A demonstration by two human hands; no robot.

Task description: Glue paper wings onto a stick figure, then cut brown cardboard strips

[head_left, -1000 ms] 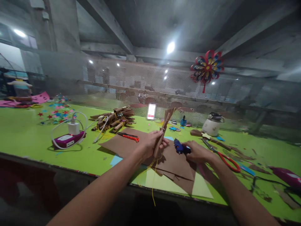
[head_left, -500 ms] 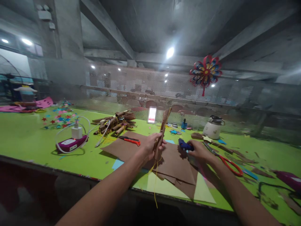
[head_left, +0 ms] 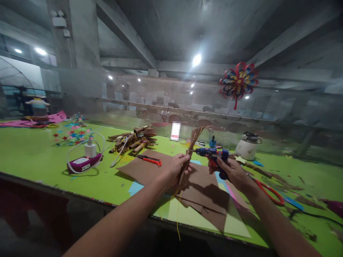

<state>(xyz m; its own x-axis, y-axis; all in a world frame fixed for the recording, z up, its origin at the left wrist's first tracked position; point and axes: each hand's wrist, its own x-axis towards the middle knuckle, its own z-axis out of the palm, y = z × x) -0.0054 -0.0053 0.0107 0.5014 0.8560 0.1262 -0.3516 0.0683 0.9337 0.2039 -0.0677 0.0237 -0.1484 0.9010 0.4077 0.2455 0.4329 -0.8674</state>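
My left hand [head_left: 175, 167] is closed around a rolled bundle of brown paper [head_left: 192, 144] that stands upright, with yellow strings [head_left: 177, 207] dangling from its base. My right hand [head_left: 233, 170] grips a blue glue gun [head_left: 213, 154], raised off the table with its nozzle pointing left at the upper part of the bundle. Both hands hover over flat brown paper sheets [head_left: 203, 189] on the green table [head_left: 40, 157].
Orange scissors [head_left: 269, 192] lie right of my right hand. An orange-handled cutter [head_left: 150, 159] and a heap of brown paper rolls [head_left: 132, 139] sit to the left, with a purple power strip and white charger [head_left: 85, 160]. A white pot [head_left: 248, 146] stands behind. A paper pinwheel [head_left: 238, 79] hangs on the mesh.
My right hand has lifted the blue glue gun off the table and turned its nozzle toward the paper bundle. My left hand keeps holding the bundle upright.
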